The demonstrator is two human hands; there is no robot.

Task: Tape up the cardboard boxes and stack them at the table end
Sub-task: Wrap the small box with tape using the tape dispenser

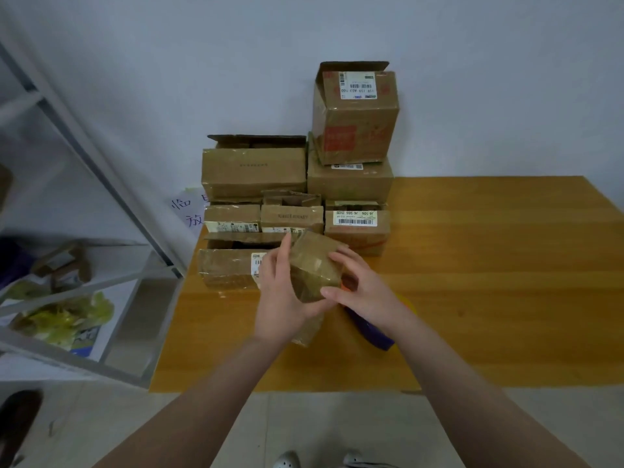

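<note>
The person holds a small box (pixel 315 268) just above the desk (pixel 489 265), in front of the stack (pixel 351 184) at the far end by the wall. The box is tilted with one corner uppermost, probably so its seams can be checked or smoothed before it goes on the pile.

The left hand (pixel 283 295) supports it from the left and below, fingers running up its left face. The right hand (pixel 366 292) grips the right side, fingers curled over the far edge and thumb on the near face. Neither hand holds anything else.

A purple and orange tool (pixel 371 329), likely the tape dispenser, lies on the desk under the right wrist, close by for the next box. Several stacked boxes show raised flaps, so taping seems far from finished.
</note>
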